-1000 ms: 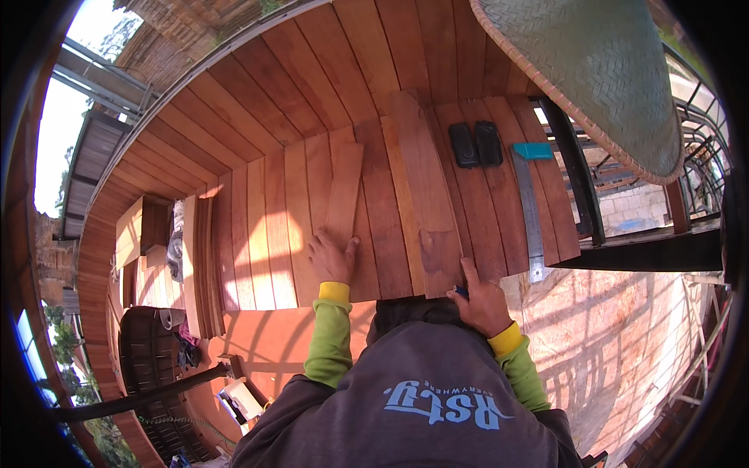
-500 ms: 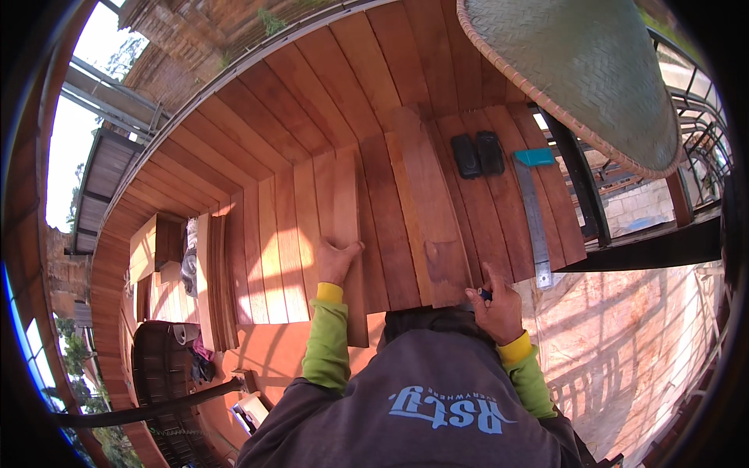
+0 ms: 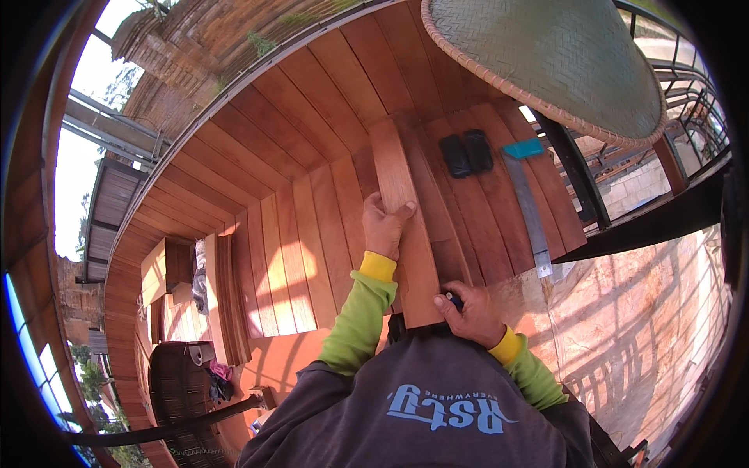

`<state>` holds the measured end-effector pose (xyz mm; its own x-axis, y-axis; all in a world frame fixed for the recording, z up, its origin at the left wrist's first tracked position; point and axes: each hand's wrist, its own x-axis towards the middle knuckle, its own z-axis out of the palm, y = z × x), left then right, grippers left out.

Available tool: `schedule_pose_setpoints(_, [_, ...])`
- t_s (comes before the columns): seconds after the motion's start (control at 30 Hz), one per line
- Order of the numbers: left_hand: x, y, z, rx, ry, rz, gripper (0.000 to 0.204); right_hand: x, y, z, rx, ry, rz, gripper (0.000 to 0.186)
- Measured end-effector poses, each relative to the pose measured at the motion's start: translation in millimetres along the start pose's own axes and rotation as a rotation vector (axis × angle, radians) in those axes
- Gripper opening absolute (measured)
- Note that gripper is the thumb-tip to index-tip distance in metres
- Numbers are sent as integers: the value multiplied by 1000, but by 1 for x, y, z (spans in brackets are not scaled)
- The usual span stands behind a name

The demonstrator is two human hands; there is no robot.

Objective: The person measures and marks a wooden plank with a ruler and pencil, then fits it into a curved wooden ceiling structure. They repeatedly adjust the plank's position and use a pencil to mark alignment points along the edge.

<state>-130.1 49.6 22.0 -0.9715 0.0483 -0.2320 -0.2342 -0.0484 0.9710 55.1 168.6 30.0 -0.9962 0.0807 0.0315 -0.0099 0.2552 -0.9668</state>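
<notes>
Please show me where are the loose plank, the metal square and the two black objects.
Loose plank (image 3: 398, 183), head view, bare upper face.
Metal square (image 3: 530, 210), head view, steel blade.
Two black objects (image 3: 466, 154), head view, between the pair.

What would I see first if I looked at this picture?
First, the left hand gripping a long reddish wooden plank in the middle, laid on the plank deck. Just below, the right hand holds a small dark tool at the plank's near end. A big woven conical hat fills the top right.
</notes>
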Motion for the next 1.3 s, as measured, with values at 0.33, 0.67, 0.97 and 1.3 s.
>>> schedule_pose_setpoints(0.33, [13,-13,25,92,45,11,59,-16,14,-5,364,52,139,23])
schedule_pose_setpoints(0.67, [36,-33,25,89,76,89,57,-15,18,-6,474,110,163,16])
schedule_pose_setpoints(0.97, [42,-31,26,136,32,42,67,-10,21,-4,542,159,219,18])
schedule_pose_setpoints(1.3, [40,-22,28,227,58,30,62,-5,23,-7,568,108,308,21])
